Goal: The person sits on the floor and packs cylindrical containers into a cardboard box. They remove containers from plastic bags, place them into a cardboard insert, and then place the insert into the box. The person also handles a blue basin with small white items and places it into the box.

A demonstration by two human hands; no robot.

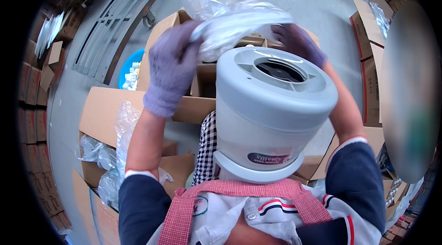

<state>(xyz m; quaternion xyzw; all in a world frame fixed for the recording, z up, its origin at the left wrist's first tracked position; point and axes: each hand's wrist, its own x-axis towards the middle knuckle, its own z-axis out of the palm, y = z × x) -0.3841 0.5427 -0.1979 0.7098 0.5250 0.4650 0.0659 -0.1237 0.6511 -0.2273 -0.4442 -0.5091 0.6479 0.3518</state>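
Observation:
A clear plastic bag (244, 22) is stretched between my raised hands, its mouth gathered into a band and blurred by motion. My left hand (168, 61), in a purple knit glove, is closed on the bag's left side. Gripping the right end is my right hand (299, 43), gloved alike, its fingers partly hidden behind the plastic. Upright against my body stands a tub-shaped plastic container (271, 104). It has a grey lid with a round dark opening, a cloudy see-through body and a grey base. The bag is just beyond the lid.
Behind the container is an open cardboard box (191, 109) with dividers. A blue basin (125, 68) of small white parts stands at its left. Another open carton (108, 100) holds crumpled plastic bags. A metal rack (117, 19) and stacked cartons (32, 107) line the left side.

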